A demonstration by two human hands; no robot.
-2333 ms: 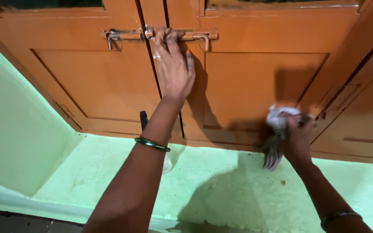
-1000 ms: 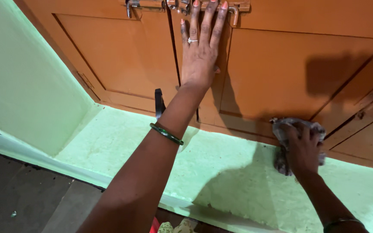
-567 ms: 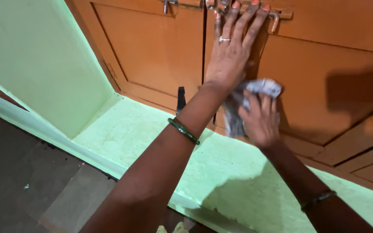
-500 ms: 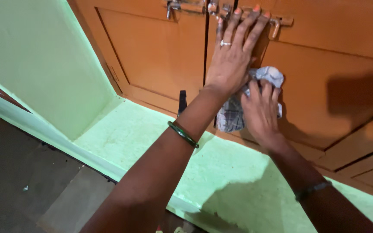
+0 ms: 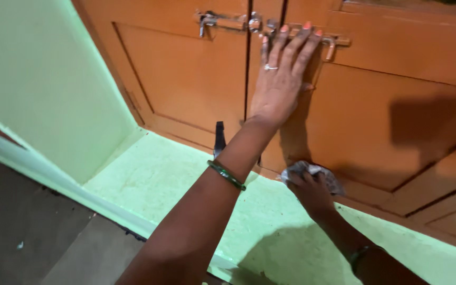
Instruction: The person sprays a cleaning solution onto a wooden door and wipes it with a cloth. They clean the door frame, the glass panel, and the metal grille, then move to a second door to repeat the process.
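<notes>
My left hand (image 5: 281,79) lies flat with fingers spread on the orange wooden shutter (image 5: 376,105), fingertips just below the metal sliding bolt (image 5: 270,26). A ring sits on one finger and a green bangle (image 5: 227,174) circles that wrist. My right hand (image 5: 307,187) grips a crumpled grey-white cloth (image 5: 312,171) and presses it against the shutter's bottom rail, just above the green sill (image 5: 186,179).
A second orange shutter (image 5: 186,74) stands to the left of the centre gap, with a small black stay (image 5: 219,138) at its foot. A pale green wall (image 5: 32,89) closes the left side. Dark floor (image 5: 22,232) lies below the sill's front edge.
My right hand has carried the cloth from the bottom right rail up beside my left hand, then down to the bottom rail. My left hand went from gripping the bolt to lying flat below it.
</notes>
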